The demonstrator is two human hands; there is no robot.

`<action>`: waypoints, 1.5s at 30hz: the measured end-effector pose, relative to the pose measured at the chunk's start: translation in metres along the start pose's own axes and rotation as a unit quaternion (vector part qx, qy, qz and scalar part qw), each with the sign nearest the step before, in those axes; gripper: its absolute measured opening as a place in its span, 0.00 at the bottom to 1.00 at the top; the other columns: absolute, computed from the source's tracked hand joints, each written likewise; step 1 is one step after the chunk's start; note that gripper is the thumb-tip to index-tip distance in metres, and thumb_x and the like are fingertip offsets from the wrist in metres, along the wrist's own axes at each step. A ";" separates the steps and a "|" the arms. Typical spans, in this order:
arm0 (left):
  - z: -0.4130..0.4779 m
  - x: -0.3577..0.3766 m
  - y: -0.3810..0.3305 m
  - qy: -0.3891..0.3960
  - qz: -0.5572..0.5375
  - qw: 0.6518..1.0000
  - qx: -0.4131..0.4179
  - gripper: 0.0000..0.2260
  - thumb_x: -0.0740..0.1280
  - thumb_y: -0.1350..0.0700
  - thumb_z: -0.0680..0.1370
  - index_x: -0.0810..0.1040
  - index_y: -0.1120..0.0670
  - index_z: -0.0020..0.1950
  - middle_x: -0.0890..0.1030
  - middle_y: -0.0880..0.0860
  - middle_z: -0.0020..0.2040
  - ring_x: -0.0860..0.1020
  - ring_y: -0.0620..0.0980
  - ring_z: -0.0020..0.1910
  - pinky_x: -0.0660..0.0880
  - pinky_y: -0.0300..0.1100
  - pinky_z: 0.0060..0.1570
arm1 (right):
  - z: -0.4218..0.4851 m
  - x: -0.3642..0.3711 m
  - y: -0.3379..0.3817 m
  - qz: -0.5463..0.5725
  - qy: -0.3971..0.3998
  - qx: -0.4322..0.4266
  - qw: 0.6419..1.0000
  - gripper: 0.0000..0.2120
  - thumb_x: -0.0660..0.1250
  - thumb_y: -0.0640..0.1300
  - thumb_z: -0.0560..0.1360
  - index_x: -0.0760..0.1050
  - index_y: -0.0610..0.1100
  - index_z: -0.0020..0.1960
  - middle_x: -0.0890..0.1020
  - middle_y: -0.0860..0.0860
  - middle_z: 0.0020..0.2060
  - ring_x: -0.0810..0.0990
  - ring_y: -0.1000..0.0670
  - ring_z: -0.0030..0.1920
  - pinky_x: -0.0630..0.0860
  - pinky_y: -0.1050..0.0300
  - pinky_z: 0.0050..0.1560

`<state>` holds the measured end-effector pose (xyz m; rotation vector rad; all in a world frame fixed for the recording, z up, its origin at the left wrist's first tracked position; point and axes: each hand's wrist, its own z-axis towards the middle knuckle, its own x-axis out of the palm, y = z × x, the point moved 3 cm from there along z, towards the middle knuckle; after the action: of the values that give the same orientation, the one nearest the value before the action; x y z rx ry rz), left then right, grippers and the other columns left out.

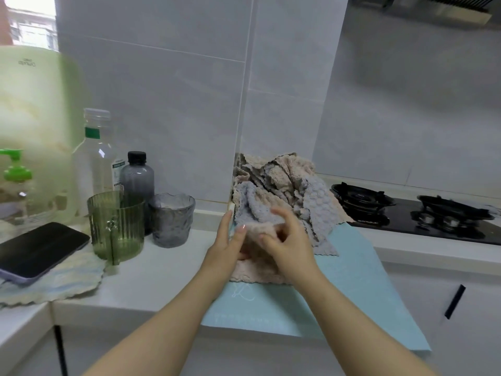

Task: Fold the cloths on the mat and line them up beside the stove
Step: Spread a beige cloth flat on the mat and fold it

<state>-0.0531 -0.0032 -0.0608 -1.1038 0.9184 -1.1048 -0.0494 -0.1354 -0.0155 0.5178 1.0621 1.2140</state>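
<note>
So, early stage: 1st fold on pink cloth (254, 270), front of mat (352, 280). Pile (284, 185) sits unfolded behind it, just beside stove (406, 213). L hand (227, 248) has fingers straight, against cloth's left edge. R hand (287, 245) is curled, pinching top fold. Next, imo: carry fold over, square edges, press flat.

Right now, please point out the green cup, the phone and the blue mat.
green cup (115, 226), head view, ribbed front wall
phone (40, 251), head view, middle of the screen
blue mat (352, 280), head view, bare part toward its right edge
</note>
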 end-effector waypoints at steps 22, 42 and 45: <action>-0.004 -0.001 0.000 -0.097 0.350 0.931 -0.031 0.09 0.60 0.55 0.75 0.72 0.53 0.54 0.78 0.54 0.52 0.74 0.54 0.53 0.70 0.44 0.48 | -0.016 -0.018 -0.057 -0.258 0.055 0.040 0.964 0.19 0.58 0.59 0.75 0.74 0.53 0.63 0.73 0.55 0.65 0.66 0.49 0.65 0.63 0.53 0.64; -0.009 0.018 -0.002 0.039 0.567 0.822 0.034 0.18 0.49 0.52 0.79 0.75 0.48 0.60 0.78 0.48 0.60 0.74 0.48 0.60 0.45 0.54 0.72 | -0.009 -0.019 -0.053 -0.233 0.100 0.142 0.957 0.18 0.53 0.49 0.80 0.78 0.43 0.57 0.81 0.46 0.56 0.76 0.45 0.58 0.66 0.54 0.56; 0.001 0.011 -0.007 0.038 0.566 0.823 0.034 0.17 0.49 0.49 0.79 0.78 0.48 0.46 0.82 0.49 0.45 0.77 0.48 0.48 0.51 0.53 0.71 | -0.001 -0.022 -0.057 -0.195 0.059 0.177 0.963 0.10 0.60 0.45 0.74 0.81 0.45 0.45 0.84 0.50 0.44 0.78 0.47 0.50 0.68 0.53 0.54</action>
<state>-0.0514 -0.0147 -0.0545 -0.2787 1.3109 -0.1679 -0.0217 -0.1743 -0.0541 0.4831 1.4190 0.7169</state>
